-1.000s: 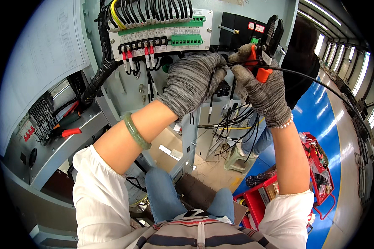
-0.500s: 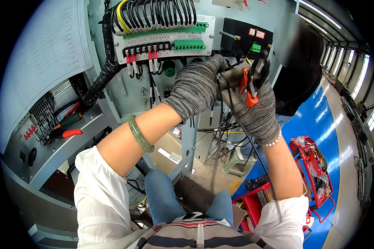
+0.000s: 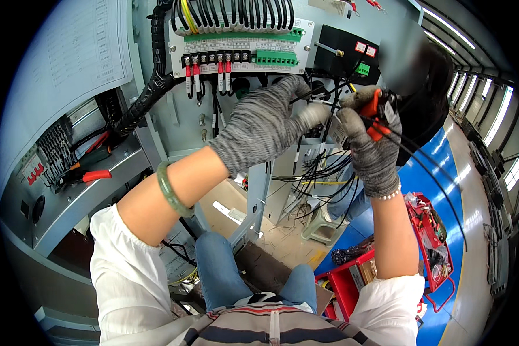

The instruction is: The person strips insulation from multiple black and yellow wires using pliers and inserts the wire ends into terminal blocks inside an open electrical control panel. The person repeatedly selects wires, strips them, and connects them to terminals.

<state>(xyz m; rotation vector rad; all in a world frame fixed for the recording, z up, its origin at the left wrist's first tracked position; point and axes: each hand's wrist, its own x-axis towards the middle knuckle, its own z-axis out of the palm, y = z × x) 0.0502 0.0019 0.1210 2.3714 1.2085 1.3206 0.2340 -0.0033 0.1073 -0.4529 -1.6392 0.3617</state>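
Both my hands wear grey knitted gloves. My left hand (image 3: 265, 124) is below the terminal board (image 3: 242, 49), its thumb and forefinger closed around a black wire (image 3: 324, 91). To the right, my right hand (image 3: 375, 138) grips a hand tool with orange handles (image 3: 377, 118), apparently pliers or cutters; its jaws are blurred and partly hidden. Long black wires (image 3: 438, 179) trail from beside that hand to the lower right. The board carries green connectors (image 3: 277, 57), a black terminal strip and several red-sleeved wire ends.
A black box (image 3: 340, 55) is mounted right of the board. Papers with a diagram (image 3: 69, 52) hang at left, above orange-handled tools (image 3: 97, 175) on a ledge. Loose black wires (image 3: 328, 179) hang below. A person in black (image 3: 424, 104) is close at right. Red tool cart (image 3: 438, 242) stands lower right.
My right hand and its tool have moved right, away from my left hand. The black wires that hung down between my arms now trail to the right. The view has shifted slightly.
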